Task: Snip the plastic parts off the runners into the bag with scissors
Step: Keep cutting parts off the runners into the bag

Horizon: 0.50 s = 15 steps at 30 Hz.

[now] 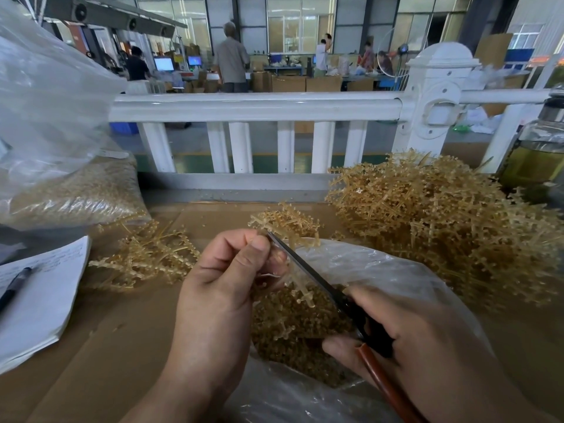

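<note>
**Two hands snipping a plastic runner over an open bag**

The right hand (412,340), nearest, curls its fingers round the red-brown handles of the scissors (311,270). Their slim dark blades run up and to the left, with the tip by the left thumb. The blades look nearly closed, though it is hard to be sure.

The left hand (225,279), back upward, pinches a runner (302,293) between thumb and bent fingers. It is a pale amber, translucent, branched stem that slants down to the right above the bag (381,270). This crinkled clear bag lies open on brown cardboard (122,346) and holds a grainy heap of small amber parts (293,325).

To the left lie white paper (39,300) and a dark pen (13,288). Beyond are a thin scatter of runners (146,257) on the left and a tall tangled pile (442,224) on the right. A glossy white railing (259,105) crosses behind.
</note>
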### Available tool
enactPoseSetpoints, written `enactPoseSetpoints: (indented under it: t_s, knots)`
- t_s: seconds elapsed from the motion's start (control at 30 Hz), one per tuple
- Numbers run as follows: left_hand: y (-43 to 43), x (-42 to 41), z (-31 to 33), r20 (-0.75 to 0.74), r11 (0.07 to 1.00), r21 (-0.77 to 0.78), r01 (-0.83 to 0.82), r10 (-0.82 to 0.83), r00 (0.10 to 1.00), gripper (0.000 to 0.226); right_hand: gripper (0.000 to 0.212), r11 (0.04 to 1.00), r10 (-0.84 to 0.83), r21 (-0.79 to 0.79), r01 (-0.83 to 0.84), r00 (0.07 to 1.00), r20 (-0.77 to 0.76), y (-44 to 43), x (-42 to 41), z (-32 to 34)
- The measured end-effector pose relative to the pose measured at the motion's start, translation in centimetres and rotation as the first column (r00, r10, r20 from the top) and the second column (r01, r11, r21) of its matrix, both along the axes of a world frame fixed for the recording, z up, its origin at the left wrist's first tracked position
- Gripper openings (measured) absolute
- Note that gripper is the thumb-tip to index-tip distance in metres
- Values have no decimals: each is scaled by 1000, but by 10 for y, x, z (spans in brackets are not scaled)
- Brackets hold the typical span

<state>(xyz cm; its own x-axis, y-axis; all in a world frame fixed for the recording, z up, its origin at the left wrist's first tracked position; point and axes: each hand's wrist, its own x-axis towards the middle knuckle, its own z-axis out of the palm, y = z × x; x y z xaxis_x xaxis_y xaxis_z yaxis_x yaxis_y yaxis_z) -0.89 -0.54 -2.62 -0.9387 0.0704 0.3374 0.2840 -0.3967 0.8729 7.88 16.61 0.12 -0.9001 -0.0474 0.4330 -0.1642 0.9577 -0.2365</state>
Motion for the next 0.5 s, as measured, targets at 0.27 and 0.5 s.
enactPoseSetpoints:
  t_s: [0.27,0.5]
  knots:
    - [0,0,-1,-13,1000,-12,13,-13,1000,17,42,999,16,32,-15,999,-36,2,-2,-1]
    - [0,0,-2,-4,1000,-8,14,-14,1000,16,44,1000,27,10,-27,999,-35,7,-4,-6]
